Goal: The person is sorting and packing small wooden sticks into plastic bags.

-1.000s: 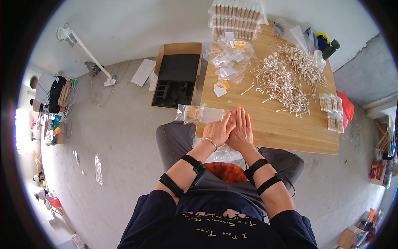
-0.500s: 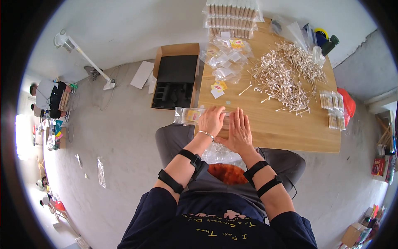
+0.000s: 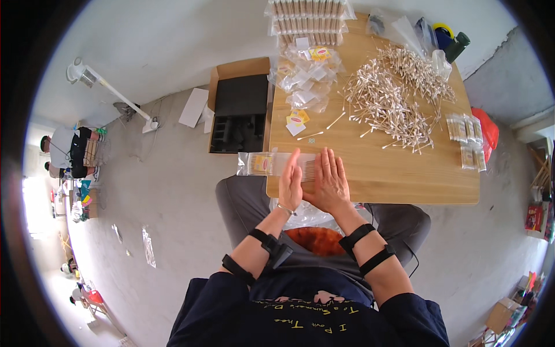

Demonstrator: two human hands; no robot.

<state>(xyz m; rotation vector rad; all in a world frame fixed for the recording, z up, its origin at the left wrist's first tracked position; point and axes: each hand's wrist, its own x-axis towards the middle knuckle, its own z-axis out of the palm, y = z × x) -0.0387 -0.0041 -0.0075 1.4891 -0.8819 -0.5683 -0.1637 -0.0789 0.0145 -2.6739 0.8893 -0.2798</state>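
At the table's near left edge lies a long clear plastic sleeve of cotton swabs (image 3: 255, 164), with a yellow card inside. It sticks out past the edge to the left. My left hand (image 3: 291, 180) stands on its side across the sleeve, fingers straight and together. Beside it my right hand (image 3: 328, 180) lies flat, fingers stretched out. Between the two hands a row of cotton swabs (image 3: 309, 171) shows, its right end hidden under the right hand. A loose cotton swab (image 3: 310, 136) lies just beyond my fingertips.
A big heap of loose swabs (image 3: 388, 101) covers the wooden table (image 3: 404, 185) centre. Clear bags (image 3: 309, 78), cards (image 3: 296, 122) and stacked swab packs (image 3: 309, 23) are at the far left. More packs (image 3: 465, 139) lie right. An open carton (image 3: 240, 107) stands left.
My left hand has tipped from lying on the sleeve onto its edge. My right hand stays flat in place. A loose swab now shows beyond the fingertips. The whole view has shifted slightly.
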